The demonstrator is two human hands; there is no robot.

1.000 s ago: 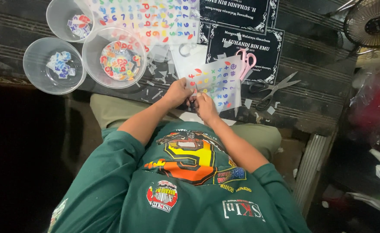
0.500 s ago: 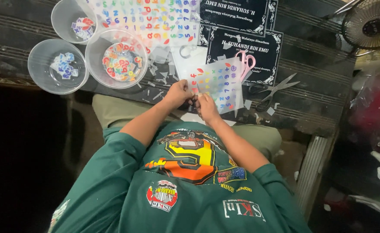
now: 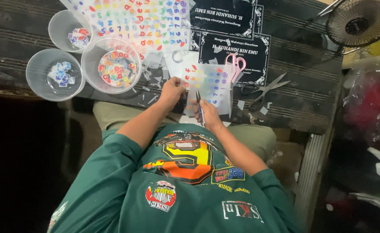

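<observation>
**A:** Fingers first: the right hand is curled tight around a small pair of scissors, and the left hand pinches the left edge of the sticker sheet. Both clamped, nothing loose.

**B:** Which way do the scissors run?

**A:** Long axis goes pretty much straight away from the person, tip pointing up toward the table's far side, blades at the sheet's lower left edge. Handles are buried in the fist, so I can't tell how far the blades are spread.

**B:** And the sheet?

**A:** Translucent, upright rectangle, long side running away from the body, hanging over the table's near edge just in front of the chest. Rows of coloured letters and digits on it, too small to make out properly.

**B:** Anything else in that head view?

**A:** Three clear cups at left holding cut bits, a bigger sheet cut off by the top edge, pink scissors half under the small sheet, grey scissors to the right, two dark plaques, a fan clipped by the corner. Right side's murky, just plastic bags.
</observation>
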